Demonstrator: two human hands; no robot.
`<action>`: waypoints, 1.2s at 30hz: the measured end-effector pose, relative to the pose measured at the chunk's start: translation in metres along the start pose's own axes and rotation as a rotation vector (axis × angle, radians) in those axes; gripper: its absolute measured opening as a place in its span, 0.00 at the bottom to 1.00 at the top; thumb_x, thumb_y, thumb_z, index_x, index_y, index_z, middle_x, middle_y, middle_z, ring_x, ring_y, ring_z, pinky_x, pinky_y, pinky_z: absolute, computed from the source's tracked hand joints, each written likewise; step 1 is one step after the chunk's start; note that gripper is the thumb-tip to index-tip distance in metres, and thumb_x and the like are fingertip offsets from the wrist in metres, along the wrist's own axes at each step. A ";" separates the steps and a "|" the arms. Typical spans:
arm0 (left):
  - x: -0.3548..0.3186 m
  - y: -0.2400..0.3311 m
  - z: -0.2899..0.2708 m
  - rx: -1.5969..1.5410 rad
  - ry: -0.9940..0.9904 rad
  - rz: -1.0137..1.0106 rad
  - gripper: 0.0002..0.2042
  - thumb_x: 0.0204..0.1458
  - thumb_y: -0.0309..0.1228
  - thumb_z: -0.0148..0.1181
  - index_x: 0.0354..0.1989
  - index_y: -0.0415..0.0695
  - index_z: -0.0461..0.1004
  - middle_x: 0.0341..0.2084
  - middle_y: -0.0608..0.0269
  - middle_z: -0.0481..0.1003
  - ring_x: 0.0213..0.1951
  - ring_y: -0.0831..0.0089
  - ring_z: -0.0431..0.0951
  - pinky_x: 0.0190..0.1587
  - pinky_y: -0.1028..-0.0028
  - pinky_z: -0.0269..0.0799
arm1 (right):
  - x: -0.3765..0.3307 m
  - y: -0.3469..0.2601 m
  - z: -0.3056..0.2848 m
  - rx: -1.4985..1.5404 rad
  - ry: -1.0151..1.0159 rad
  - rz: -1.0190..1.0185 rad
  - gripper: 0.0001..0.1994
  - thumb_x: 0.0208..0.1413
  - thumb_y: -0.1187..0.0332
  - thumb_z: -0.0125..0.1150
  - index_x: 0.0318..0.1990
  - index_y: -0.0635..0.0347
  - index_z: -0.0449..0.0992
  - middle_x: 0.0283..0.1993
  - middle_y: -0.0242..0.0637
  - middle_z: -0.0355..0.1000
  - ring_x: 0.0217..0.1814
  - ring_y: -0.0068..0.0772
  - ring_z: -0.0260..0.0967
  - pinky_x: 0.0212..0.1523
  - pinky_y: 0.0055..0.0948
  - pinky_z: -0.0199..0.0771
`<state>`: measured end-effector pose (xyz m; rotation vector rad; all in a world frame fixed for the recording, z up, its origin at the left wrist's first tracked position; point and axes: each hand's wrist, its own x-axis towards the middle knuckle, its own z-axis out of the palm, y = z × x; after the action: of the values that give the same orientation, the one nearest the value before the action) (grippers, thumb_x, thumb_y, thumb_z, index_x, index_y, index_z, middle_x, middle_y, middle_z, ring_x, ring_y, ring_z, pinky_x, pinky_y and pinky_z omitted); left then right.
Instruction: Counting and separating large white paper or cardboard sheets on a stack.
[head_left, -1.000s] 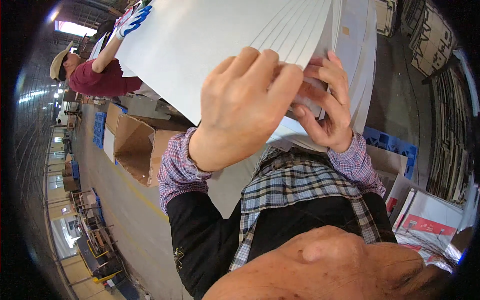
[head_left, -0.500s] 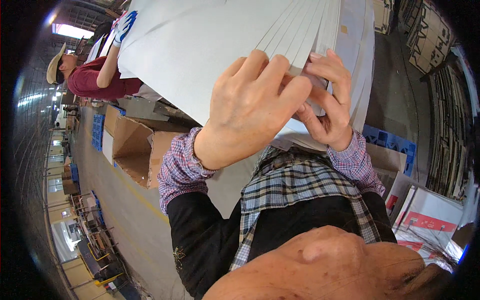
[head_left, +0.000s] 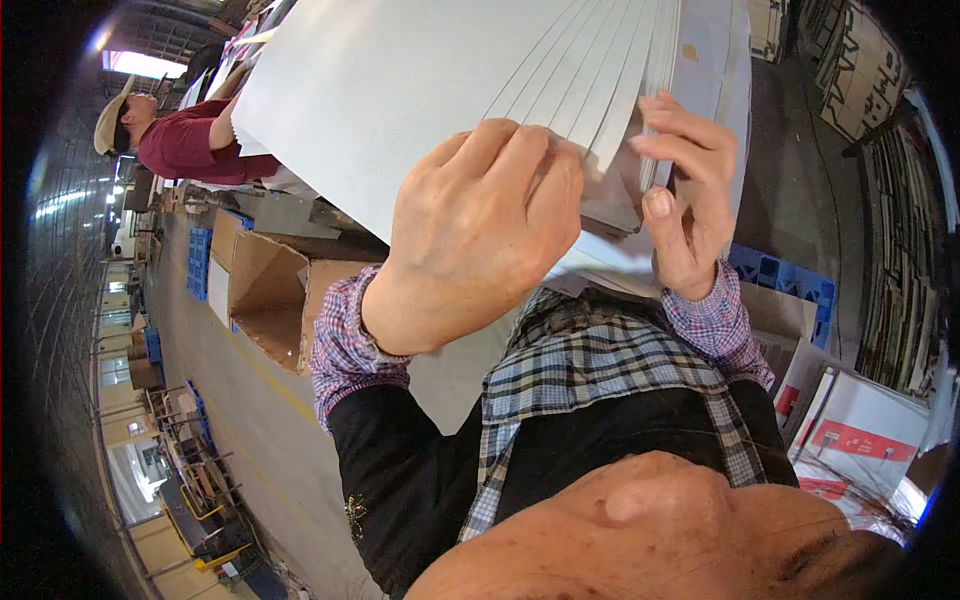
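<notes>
A stack of large white paperboard sheets [head_left: 370,100] lies in front of me, its near right edges fanned out in steps. My left hand [head_left: 480,225] is closed over the near edge of the fanned sheets, fingers curled down and the thumb hidden beneath. Just right of the fanned corner, my right hand [head_left: 695,190] has its fingers apart, the thumb separate from the fingertips. Those fingertips are beside the sheet edges; whether they touch is unclear. Under the fanned sheets, more white sheets [head_left: 715,110] extend to the right.
An opened cardboard box [head_left: 270,300] stands on the floor to the left. Blue pallets [head_left: 785,285] are at the right, near piled flat boards [head_left: 900,270]. A co-worker in a dark red shirt [head_left: 185,145] is at the far left. Printed cartons [head_left: 860,430] stand at the lower right.
My right hand has moved right, away from my left hand, and its fingers have opened. My left hand has shifted slightly left and curled more. The co-worker's gloved hand has left the stack's far edge.
</notes>
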<state>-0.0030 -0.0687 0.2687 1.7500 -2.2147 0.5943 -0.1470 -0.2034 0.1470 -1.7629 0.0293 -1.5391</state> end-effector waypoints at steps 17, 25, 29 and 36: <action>0.007 -0.004 0.028 0.019 0.238 0.116 0.09 0.38 0.29 0.65 0.27 0.44 0.72 0.26 0.65 0.69 0.29 0.69 0.73 0.28 0.72 0.69 | 0.003 -0.004 0.003 -0.356 -0.170 -0.146 0.13 0.47 0.66 0.75 0.40 0.61 0.86 0.58 0.46 0.73 0.66 0.53 0.68 0.73 0.65 0.55; 0.000 0.002 0.003 -0.058 -0.008 -0.034 0.09 0.42 0.25 0.69 0.34 0.40 0.78 0.34 0.59 0.78 0.36 0.61 0.80 0.34 0.64 0.76 | 0.005 0.001 -0.014 -0.067 -0.154 -0.009 0.13 0.62 0.65 0.63 0.48 0.63 0.82 0.56 0.48 0.74 0.64 0.50 0.69 0.72 0.56 0.60; -0.030 0.017 0.017 -0.606 0.108 0.248 0.09 0.46 0.28 0.73 0.33 0.39 0.81 0.37 0.54 0.80 0.37 0.57 0.80 0.34 0.60 0.75 | -0.014 0.023 -0.029 -0.212 0.108 0.144 0.10 0.68 0.70 0.55 0.46 0.66 0.80 0.51 0.48 0.75 0.57 0.42 0.71 0.60 0.38 0.68; -0.109 0.016 0.133 -0.537 -0.196 -0.119 0.08 0.51 0.27 0.69 0.38 0.40 0.82 0.29 0.54 0.78 0.34 0.57 0.79 0.37 0.61 0.77 | -0.127 0.130 -0.063 -0.399 0.118 0.769 0.07 0.67 0.69 0.61 0.41 0.65 0.79 0.40 0.42 0.75 0.42 0.38 0.74 0.45 0.32 0.73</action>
<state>0.0143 -0.0329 0.1007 1.6771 -2.1029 -0.1976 -0.1751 -0.2650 -0.0333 -1.6484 1.0110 -1.0928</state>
